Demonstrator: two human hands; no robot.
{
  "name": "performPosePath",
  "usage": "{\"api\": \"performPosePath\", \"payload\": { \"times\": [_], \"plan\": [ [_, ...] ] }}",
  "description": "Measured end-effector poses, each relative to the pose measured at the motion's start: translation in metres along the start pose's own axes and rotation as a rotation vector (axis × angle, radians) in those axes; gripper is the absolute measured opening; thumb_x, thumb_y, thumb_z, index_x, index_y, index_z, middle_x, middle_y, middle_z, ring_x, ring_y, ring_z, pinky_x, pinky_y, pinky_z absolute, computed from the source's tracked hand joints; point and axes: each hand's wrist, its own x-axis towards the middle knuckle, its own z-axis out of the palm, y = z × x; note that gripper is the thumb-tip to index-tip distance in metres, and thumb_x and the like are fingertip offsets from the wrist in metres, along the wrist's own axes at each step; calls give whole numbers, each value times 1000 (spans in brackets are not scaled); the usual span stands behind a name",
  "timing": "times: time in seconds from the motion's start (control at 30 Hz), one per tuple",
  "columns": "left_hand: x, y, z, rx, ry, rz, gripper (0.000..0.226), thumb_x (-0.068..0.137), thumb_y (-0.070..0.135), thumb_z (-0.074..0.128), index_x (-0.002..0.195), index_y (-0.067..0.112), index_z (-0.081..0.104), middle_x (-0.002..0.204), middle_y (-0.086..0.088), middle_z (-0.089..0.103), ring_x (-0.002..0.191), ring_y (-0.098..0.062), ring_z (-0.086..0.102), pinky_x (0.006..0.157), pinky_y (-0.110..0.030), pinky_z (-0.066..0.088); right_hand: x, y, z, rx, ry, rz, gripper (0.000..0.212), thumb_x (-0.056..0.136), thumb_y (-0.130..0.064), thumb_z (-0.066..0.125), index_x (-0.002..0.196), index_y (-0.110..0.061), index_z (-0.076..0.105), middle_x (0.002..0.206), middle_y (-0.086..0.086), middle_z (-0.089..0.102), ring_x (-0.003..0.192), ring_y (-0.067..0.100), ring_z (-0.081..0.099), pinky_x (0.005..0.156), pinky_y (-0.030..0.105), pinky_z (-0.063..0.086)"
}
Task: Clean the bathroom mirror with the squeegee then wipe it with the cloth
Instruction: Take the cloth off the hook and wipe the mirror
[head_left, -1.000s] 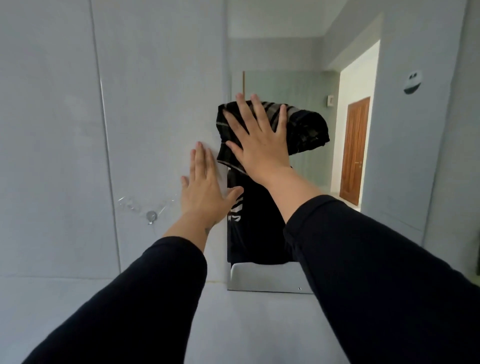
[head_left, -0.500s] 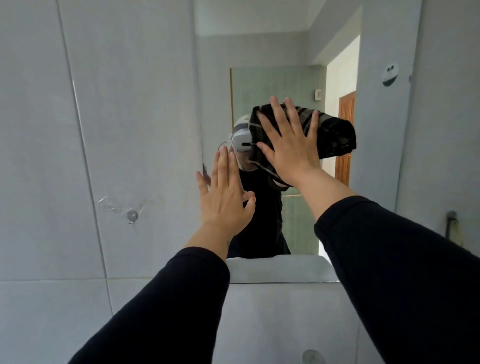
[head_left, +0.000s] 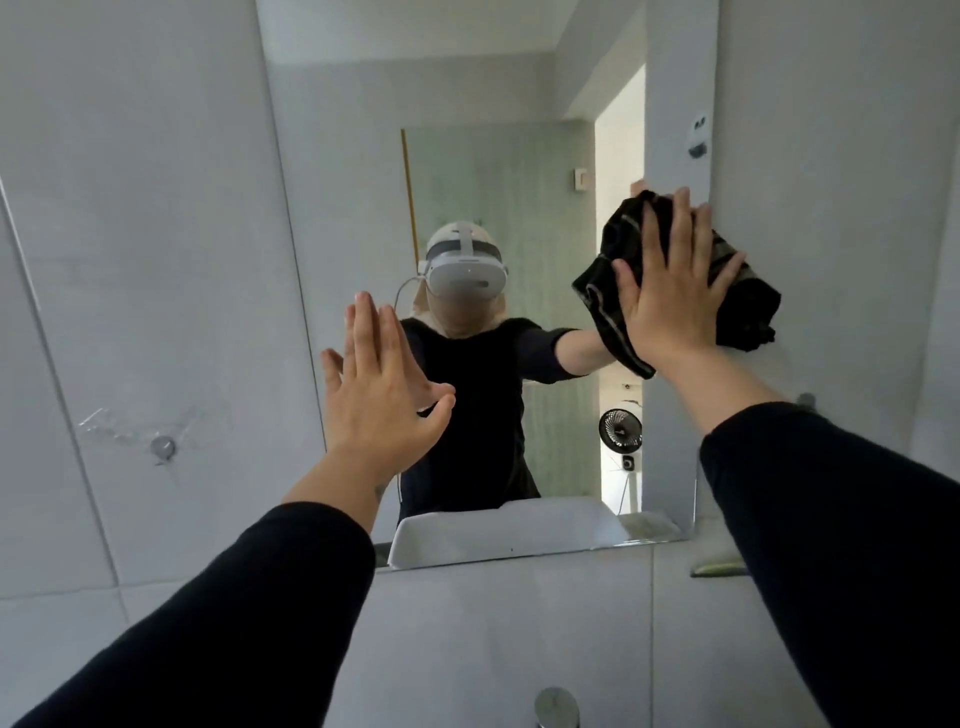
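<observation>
The bathroom mirror (head_left: 498, 104) hangs on the grey tiled wall in front of me. My right hand (head_left: 670, 291) lies flat, fingers spread, pressing a dark striped cloth (head_left: 748, 317) against the glass at the mirror's right edge. My left hand (head_left: 379, 384) is open, palm flat by the mirror's left edge, holding nothing. The squeegee is not in view. The mirror reflects a person in black wearing a white headset.
A clear stick-on hook (head_left: 163, 447) sits on the tile left of the mirror. A chrome tap top (head_left: 556, 706) shows at the bottom. A metal fitting (head_left: 719, 569) projects from the wall low right. The reflection shows a white basin, a small fan and a doorway.
My right hand has slid the cloth across the mirror from its left side to its right edge. My view has turned right, so more of the mirror shows. The left hand stays flat near the left edge.
</observation>
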Motion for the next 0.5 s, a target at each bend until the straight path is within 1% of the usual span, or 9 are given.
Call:
{"api": "performPosePath", "payload": {
  "times": [0.2,0.33,0.43,0.5],
  "plan": [
    [0,-1,3,-18,20,1,105,81,66,47,150,12,-11,157,-4,-24,145,-18,-18,119,-49,2,-42,13,20,50,61,112,58,98,-47,22,151,-23,17,160,9,11,147,30,9,111,66,9],
    [-1,-2,2,-9,18,8,104,82,63,48,150,12,-12,157,-4,-25,146,-19,-18,119,-48,2,-56,-4,27,57,73,197,58,99,-45,23,151,-21,15,161,9,10,147,30,8,111,67,10],
    [-1,-3,1,-15,24,18,98,84,59,47,150,12,-9,158,-5,-21,146,-21,-14,118,-49,3,-61,-26,28,61,70,158,58,99,-44,25,151,-20,17,160,10,11,147,31,9,109,69,11],
    [-1,-7,-1,-2,47,36,92,87,56,46,151,12,-3,160,-6,-13,147,-20,-9,118,-50,6,-66,-43,29,50,56,102,57,99,-44,25,150,-19,20,160,10,13,147,32,10,108,70,11]
  ]
}}
